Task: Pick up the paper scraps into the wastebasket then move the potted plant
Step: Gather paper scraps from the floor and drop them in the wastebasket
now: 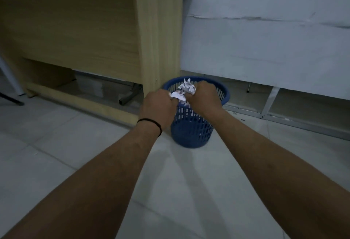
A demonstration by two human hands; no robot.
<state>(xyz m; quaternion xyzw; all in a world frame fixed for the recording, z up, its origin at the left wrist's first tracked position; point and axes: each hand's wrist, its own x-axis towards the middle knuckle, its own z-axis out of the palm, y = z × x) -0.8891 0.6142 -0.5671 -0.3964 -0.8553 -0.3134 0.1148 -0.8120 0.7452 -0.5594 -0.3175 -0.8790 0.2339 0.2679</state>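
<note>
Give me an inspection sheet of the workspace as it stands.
Surface: pale tiled floor, no scraps lying in view.
Job's things: crumpled paper held over the blue basket; potted plant not seen.
Clutter: nothing seen.
Grippers: left hand and right hand both closed on the paper.
Cables: nothing seen.
Surroundings: wooden desk left of the basket, white wall behind.
</note>
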